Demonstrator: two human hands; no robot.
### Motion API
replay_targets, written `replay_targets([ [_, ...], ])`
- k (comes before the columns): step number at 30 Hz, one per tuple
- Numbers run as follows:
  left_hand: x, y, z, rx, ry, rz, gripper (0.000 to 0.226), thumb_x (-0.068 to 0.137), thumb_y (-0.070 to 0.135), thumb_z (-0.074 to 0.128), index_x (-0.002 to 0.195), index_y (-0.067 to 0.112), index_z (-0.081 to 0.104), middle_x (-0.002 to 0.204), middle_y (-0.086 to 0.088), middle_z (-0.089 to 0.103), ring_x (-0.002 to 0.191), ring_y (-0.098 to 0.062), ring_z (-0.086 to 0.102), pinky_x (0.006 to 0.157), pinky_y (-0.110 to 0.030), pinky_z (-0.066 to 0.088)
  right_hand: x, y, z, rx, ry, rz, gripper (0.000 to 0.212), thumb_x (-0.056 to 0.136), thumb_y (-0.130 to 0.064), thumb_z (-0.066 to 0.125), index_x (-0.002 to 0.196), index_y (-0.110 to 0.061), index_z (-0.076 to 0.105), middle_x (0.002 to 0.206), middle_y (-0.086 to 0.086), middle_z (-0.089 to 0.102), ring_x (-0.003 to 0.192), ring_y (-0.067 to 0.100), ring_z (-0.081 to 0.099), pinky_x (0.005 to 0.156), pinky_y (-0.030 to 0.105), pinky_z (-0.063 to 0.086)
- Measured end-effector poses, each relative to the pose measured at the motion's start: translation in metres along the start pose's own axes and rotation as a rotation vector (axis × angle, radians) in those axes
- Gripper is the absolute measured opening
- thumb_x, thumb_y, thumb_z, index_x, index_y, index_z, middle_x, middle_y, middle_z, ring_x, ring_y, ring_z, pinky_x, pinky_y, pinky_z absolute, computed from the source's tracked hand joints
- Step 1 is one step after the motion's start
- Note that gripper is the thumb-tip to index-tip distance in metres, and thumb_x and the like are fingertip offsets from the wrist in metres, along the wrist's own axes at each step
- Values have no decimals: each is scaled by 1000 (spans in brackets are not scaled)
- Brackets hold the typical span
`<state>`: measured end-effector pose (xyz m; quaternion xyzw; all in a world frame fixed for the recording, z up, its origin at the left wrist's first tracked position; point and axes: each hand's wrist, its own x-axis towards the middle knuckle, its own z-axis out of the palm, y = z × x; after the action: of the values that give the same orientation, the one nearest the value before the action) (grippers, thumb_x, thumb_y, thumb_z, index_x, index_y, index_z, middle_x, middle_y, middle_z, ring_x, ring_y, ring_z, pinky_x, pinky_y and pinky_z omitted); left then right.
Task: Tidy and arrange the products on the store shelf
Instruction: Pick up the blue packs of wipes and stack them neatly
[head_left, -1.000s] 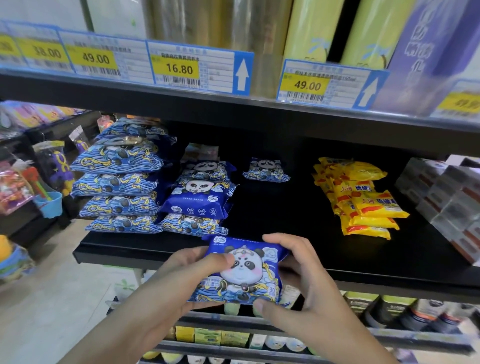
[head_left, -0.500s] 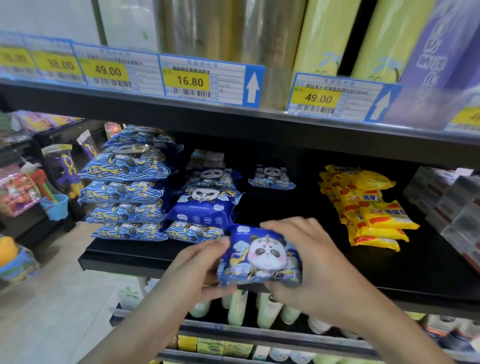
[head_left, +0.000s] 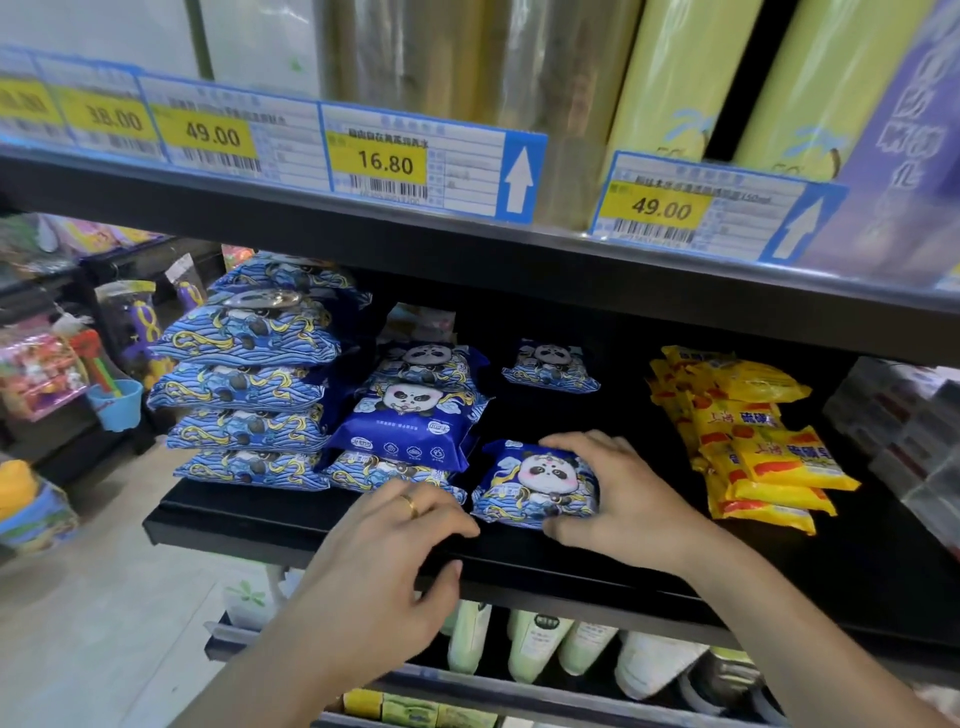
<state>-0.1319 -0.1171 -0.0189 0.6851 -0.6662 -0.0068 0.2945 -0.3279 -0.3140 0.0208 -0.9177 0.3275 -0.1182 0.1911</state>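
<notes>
Right hand (head_left: 618, 499) is covering the right side of the small panda pack (head_left: 535, 486), fingers curled over its top edge, thumb at its front corner; part of the print is hidden. Left hand (head_left: 395, 540) is sitting just left of it, fingers loosely curled on the black shelf (head_left: 249, 519), contact with the pack unclear. Half a second ago both hands were holding the pack in the air; now it is lying on the shelf beside the stacked panda packs (head_left: 410, 431).

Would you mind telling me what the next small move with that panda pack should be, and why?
Probably slide the panda pack left against the middle stack, then let go. The right hand grips it on the black shelf, a small gap away; the left hand rests beside it, fingers relaxed.
</notes>
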Motion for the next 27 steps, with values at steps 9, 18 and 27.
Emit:
replay_targets([
  [9, 5, -14, 18, -85, 31, -27, 26, 90, 46, 57, 111, 40, 72, 110, 29, 57, 111, 2, 49, 98, -10, 34, 61, 21, -29, 141, 150, 166, 44, 84, -55, 76, 124, -44, 60, 128, -14, 61, 116, 9, 60, 93, 27, 47],
  [18, 7, -18, 19, -124, 14, -65, 28, 88, 53, 55, 110, 45, 70, 114, 34, 55, 114, -1, 48, 98, -19, 41, 168, 45, -28, -129, 35, 281, 97, 82, -40, 84, 160, -29, 28, 166, 11, 16, 152, 31, 25, 120, 33, 29],
  [27, 8, -21, 19, -150, -1, -70, 26, 87, 52, 58, 109, 44, 69, 115, 31, 55, 118, 1, 48, 101, -19, 39, 184, 57, -12, -31, -9, 246, 80, 81, -23, 87, 147, -24, 42, 145, 9, 53, 125, 28, 56, 97, 29, 46],
])
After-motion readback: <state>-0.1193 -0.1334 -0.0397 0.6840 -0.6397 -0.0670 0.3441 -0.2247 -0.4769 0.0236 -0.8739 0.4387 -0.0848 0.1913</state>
